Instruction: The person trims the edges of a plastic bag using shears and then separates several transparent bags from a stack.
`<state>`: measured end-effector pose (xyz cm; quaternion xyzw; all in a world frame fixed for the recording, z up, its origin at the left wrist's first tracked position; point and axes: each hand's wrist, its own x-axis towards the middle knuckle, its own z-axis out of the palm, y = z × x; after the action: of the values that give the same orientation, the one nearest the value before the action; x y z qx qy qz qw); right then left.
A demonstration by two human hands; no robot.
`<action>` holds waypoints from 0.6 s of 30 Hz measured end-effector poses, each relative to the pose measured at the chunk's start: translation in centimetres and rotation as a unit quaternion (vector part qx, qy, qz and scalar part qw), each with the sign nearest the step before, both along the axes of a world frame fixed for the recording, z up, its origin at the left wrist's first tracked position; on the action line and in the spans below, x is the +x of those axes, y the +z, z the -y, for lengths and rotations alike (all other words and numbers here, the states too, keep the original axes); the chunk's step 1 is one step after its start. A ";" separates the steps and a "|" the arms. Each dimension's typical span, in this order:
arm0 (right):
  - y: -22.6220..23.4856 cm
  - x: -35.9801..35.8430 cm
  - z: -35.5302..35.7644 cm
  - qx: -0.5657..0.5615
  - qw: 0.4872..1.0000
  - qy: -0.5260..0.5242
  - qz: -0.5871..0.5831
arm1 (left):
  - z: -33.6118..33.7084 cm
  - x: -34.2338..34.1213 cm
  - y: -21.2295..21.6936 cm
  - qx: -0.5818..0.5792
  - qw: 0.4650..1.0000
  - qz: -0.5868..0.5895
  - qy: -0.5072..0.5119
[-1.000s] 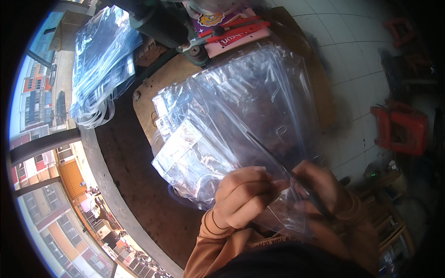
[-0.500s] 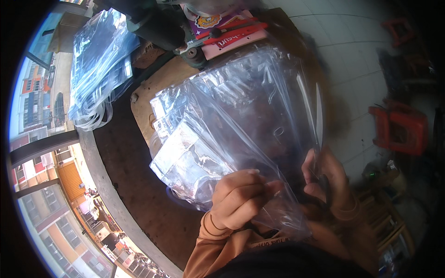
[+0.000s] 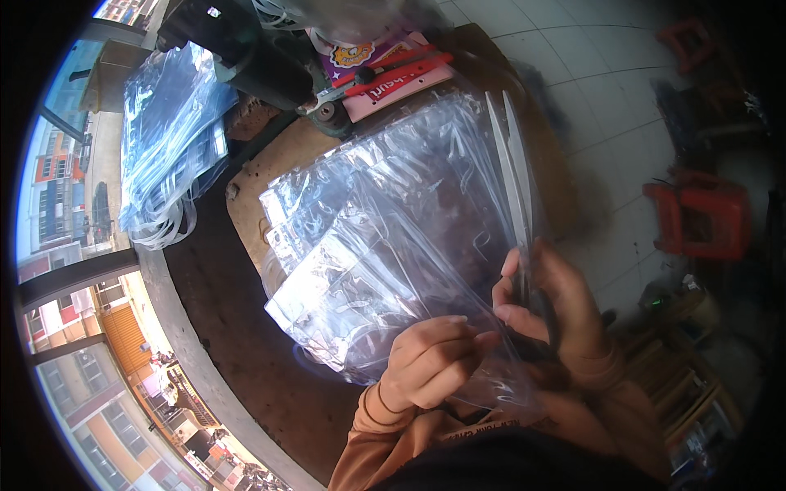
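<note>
Right hand [image 3: 557, 295] wrapped round scissors [image 3: 514, 184], blades slightly parted; left hand [image 3: 434, 360] pinching clear plastic [image 3: 503, 385] near the lap; plastic pile [image 3: 377, 180] just beyond, on a board [image 3: 248, 204]. Step: probably trimming — next cut seemingly calls for blades at the pinched edge, held taut.

I count one pair of scissors [image 3: 514, 176] in my right fingers [image 3: 557, 268] and two piles of clear plastic: a near pile [image 3: 377, 188] on one table [image 3: 282, 154], a far-left pile [image 3: 170, 119]. Right, two red stools: a nearer stool [image 3: 725, 214], a farther stool [image 3: 684, 34]. Far side, one red-handled tool [image 3: 401, 70]. Sheets per pile, I can't count.
</note>
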<state>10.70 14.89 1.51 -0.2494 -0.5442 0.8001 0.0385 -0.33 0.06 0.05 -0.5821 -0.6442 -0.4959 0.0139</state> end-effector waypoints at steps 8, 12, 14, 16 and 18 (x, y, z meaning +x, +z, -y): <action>-1.1 -0.8 -0.3 0.073 0.995 -0.041 -0.060 | -0.2 -0.1 0.2 0.001 0.999 0.022 0.043; -1.4 1.8 -1.4 0.049 0.997 -0.021 -0.050 | -0.6 -0.2 0.5 0.005 0.998 0.007 0.058; -1.3 3.2 -0.5 -0.069 0.998 0.014 -0.002 | -0.3 -0.4 0.1 -0.001 0.998 0.000 0.069; -1.3 5.1 -0.2 -0.121 0.987 0.087 0.053 | -0.5 -0.6 0.1 0.000 0.998 -0.004 0.065; -0.9 6.4 0.3 -0.152 0.974 0.121 0.115 | -0.9 -0.7 0.1 0.010 0.998 -0.004 0.057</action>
<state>17.11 14.61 0.58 -0.2748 -0.4435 0.8380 -0.1596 -0.98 0.98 0.15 -0.5463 -0.6713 -0.4983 0.0509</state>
